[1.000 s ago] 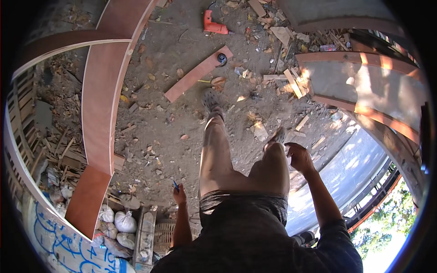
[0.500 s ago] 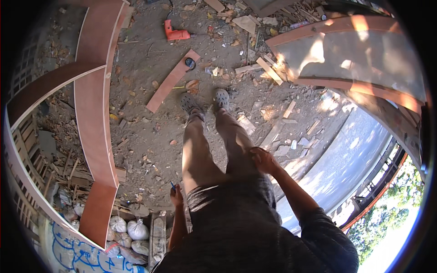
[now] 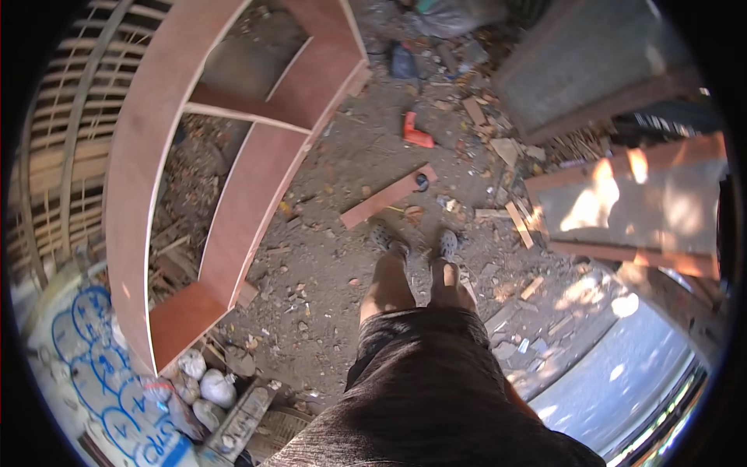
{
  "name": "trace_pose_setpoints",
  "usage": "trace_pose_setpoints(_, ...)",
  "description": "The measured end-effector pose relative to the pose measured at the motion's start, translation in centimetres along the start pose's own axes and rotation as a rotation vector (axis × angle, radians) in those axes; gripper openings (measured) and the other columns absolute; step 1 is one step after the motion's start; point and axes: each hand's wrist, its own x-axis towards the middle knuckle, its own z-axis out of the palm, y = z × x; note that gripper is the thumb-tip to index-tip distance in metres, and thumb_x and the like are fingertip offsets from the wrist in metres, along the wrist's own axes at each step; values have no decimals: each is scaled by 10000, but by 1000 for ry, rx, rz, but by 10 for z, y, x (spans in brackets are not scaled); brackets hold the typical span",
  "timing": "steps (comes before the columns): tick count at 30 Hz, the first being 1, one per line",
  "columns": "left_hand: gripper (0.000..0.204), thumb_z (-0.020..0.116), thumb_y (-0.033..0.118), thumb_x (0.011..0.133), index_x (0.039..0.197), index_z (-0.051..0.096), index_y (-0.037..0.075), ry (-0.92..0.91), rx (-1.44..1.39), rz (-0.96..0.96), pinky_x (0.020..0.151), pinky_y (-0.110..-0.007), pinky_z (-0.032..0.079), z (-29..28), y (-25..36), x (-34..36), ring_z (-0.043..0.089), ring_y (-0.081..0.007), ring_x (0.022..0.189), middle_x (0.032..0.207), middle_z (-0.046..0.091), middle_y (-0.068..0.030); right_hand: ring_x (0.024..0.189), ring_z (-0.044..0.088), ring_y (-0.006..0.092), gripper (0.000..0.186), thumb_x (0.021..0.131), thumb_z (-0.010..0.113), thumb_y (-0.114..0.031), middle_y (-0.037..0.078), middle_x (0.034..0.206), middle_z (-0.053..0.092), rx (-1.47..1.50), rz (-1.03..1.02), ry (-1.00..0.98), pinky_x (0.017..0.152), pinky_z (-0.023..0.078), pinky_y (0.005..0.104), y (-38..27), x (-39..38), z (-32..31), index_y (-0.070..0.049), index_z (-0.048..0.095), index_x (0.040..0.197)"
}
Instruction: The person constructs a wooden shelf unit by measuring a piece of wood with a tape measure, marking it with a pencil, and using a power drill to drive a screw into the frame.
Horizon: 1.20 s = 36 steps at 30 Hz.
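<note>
Wooden shelf frame (image 3: pixel 136 179) is the big item: left side, reddish-brown, running from near left to far centre, one cross board (image 3: pixel 241 110) splitting it, pale edges. Two grey panels with wooden borders on the right, one far (image 3: pixel 595 66), one closer (image 3: pixel 677 222). Blue-grey sheet (image 3: pixel 622 381) near right, sun patches on it. Slatted screen (image 3: pixel 85 144) at far left, behind the frame. Pale surface with blue paint marks (image 3: pixel 97 373) at near left.

Person's dark shirt (image 3: pixel 436 397) fills near centre. Hands: neither left hand nor right hand shows, so can't tell if they're apart, together or holding anything. Only a sliver of right forearm (image 3: pixel 517 401) sticks out beside the shirt.

Flat plank (image 3: pixel 381 200) lies on the dirt ground (image 3: pixel 311 257) just beyond the shoes, angled from near left to far right. White sacks (image 3: pixel 218 387) bunched near left, just beside the frame's near end. Two grey shoes, left (image 3: pixel 381 236) and right (image 3: pixel 448 244), set apart. Orange-red drill (image 3: pixel 418 134) on the ground farther out than the plank, well apart from the frame. Small black round thing (image 3: pixel 421 182) sits on the plank's far right end.
</note>
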Motion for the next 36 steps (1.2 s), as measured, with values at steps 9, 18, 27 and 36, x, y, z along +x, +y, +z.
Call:
trace_pose_setpoints(9,328,595,324,1003,1167,699,60,126,-259,-123,767,-345,494,-53,-8,-22,635,-155,872,1019,734,-58,965,697,229,396,984,579,-364,136,1043,744,-162,25,-192,852,545,366,-108,-35,12,-42,725,1163)
trace_pose_setpoints(18,342,581,338,1004,1194,696,77,189,-404,-301,716,-358,497,-63,-35,-73,635,-153,834,1042,741,-50,955,709,260,391,937,624,-373,151,1036,748,-390,-3,-383,855,555,398,-173,-18,6,-64,733,1151)
trace_pose_setpoints(27,357,568,351,1005,1221,693,95,128,-419,-672,665,-372,501,-37,-73,-132,635,-152,797,1066,747,-43,945,722,291,393,891,669,-382,166,1028,752,-840,57,-1030,857,564,430,-118,63,13,-86,742,1139)
trace_pose_setpoints(36,478,581,518,984,1266,667,142,-86,240,-975,515,-282,400,-99,-120,68,521,-109,579,1002,765,-25,912,730,356,227,913,650,-200,183,987,734,-545,-592,-71,797,584,423,-257,416,8,-76,686,1100)
